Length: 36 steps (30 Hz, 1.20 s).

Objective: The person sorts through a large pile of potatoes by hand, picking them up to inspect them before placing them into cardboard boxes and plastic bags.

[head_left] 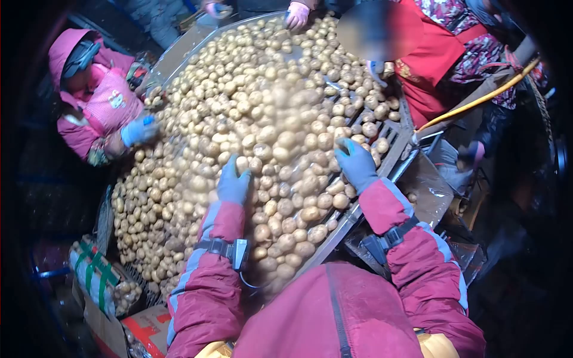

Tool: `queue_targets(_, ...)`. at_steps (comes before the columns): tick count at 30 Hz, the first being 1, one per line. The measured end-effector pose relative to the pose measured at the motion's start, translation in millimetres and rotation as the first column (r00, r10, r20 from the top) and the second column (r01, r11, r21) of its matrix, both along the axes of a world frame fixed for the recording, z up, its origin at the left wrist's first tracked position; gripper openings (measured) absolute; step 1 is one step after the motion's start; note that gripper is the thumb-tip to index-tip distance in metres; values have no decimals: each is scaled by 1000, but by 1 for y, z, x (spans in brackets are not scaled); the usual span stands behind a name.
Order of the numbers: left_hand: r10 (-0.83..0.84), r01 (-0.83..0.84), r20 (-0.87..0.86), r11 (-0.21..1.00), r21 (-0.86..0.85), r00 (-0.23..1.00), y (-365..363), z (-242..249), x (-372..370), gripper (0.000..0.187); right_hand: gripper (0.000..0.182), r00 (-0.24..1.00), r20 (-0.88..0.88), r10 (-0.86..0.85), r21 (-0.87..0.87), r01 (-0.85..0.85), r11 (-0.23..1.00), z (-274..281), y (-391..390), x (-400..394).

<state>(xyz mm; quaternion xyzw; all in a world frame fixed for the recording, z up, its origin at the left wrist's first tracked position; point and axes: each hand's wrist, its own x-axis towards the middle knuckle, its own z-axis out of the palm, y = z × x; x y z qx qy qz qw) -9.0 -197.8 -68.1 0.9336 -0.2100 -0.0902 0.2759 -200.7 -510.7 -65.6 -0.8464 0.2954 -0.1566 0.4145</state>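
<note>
Potatoes (285, 207) lie in a wide heap on a slatted metal sorting table (335, 235). My left hand (233, 184), in a blue-grey glove, rests over the middle of the heap, thumb and fingers apart. A pale potato (242, 164) sits right at the gap between its thumb and fingertips. Farther right, near the table's edge, my right hand (358, 166) wears the same kind of glove. Its fingers are stretched forward and parted, with a potato (342, 132) just beyond the fingertips. Both my sleeves are maroon, with straps at the forearms.
A person in pink (98, 98) works at the left edge with a blue glove. Across the heap shows a pink-gloved hand (296, 15); another person wears a red apron (412, 77). A yellow hose (477, 102) runs at right. A bag of potatoes (126, 296) stands lower left.
</note>
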Motion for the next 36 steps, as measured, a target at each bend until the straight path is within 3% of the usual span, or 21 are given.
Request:
queue_targets(1, 9, -10, -90, 1000, -19, 996, -6, 5, -6, 66, 41, 996, 38, -80, 77, 77, 994, -3, -12, 14)
queue_targets(3, -51, 58, -80, 995, 78, 995, -20, 24, -18, 65, 40, 988, 34, -149, 9, 149, 989, -1, -29, 32)
queue_targets(4, -101, 100, 7, 994, 43, 995, -19, 19, -21, 66, 38, 944, -315, -100, -34, 95, 995, -10, -39, 43)
queue_targets(6, -130, 129, -1, 989, 65, 992, -24, 20, -23, 68, 40, 917, -395, -48, -159, -17, 987, -31, -34, 59)
queue_targets(7, -191, 188, 163, 982, 32, 968, -15, -5, -20, 71, 41, 926, -375, -33, -200, -46, 979, -40, -28, 62)
queue_targets(11, -182, 168, 164, 981, 94, 970, -17, 3, -25, 79, 45, 980, -195, -36, -200, -4, 980, -33, -13, 51)
queue_targets(12, -166, 147, 146, 980, 137, 975, -19, 8, -26, 79, 45, 987, -162, -20, 15, 22, 1000, -21, -19, 51)
queue_targets(14, -142, 127, 82, 977, 169, 986, -22, 20, -28, 79, 45, 995, -97, -8, 447, 50, 893, 2, -24, 39)
queue_targets(17, -153, 149, 20, 982, 113, 988, -25, 19, -28, 80, 46, 995, -36, 90, 183, -82, 980, -13, -18, 31)
queue_targets(18, -160, 150, 83, 982, 118, 984, -21, 2, -25, 80, 55, 946, -290, 144, 142, -106, 984, 30, -10, 25)
queue_targets(19, -162, 144, 149, 982, 125, 975, -22, -4, -24, 80, 57, 944, -295, 148, 6, -153, 988, 16, 0, 23)
queue_targets(21, -133, 114, 121, 981, 156, 984, -25, -6, -26, 82, 60, 952, -295, 88, -86, -118, 989, 0, 12, 29)
queue_targets(23, -105, 86, 90, 977, 198, 990, -22, 1, -32, 82, 58, 926, -362, 105, 0, -113, 994, -3, 18, 33)
queue_targets(26, -70, 57, 65, 982, 182, 995, -21, 4, -36, 83, 55, 948, -280, 151, 229, -87, 970, 27, 22, 19)
queue_targets(27, -82, 73, 68, 988, 134, 994, -20, 7, -40, 84, 54, 962, -224, 157, 325, -78, 942, 34, 22, 9)
queue_targets(28, -96, 90, 70, 992, 85, 993, -21, 10, -44, 84, 51, 998, -17, 54, 563, -35, 826, 30, 27, 0)
queue_targets(30, -141, 141, -6, 989, -34, 990, -25, 21, -51, 87, 50, 999, 33, 43, 753, -53, 655, 49, 23, -24)
queue_targets(31, -140, 140, 38, 990, 5, 989, -26, 21, -56, 88, 49, 998, 59, 32, 830, -67, 554, 59, 21, -38)
queue_targets(32, -142, 139, 81, 989, 44, 987, -25, 18, -62, 88, 44, 997, 76, 30, 885, -82, 459, 60, 18, -50)
queue_targets(33, -145, 135, 125, 987, 83, 981, -24, 15, -67, 89, 41, 978, 207, 23, 873, -195, 447, 60, 18, -68)
queue_targets(36, -196, 199, 166, 980, 1, 966, -18, 10, -74, 87, 44, 955, 269, -125, 953, -245, 179, 79, 15, -122)
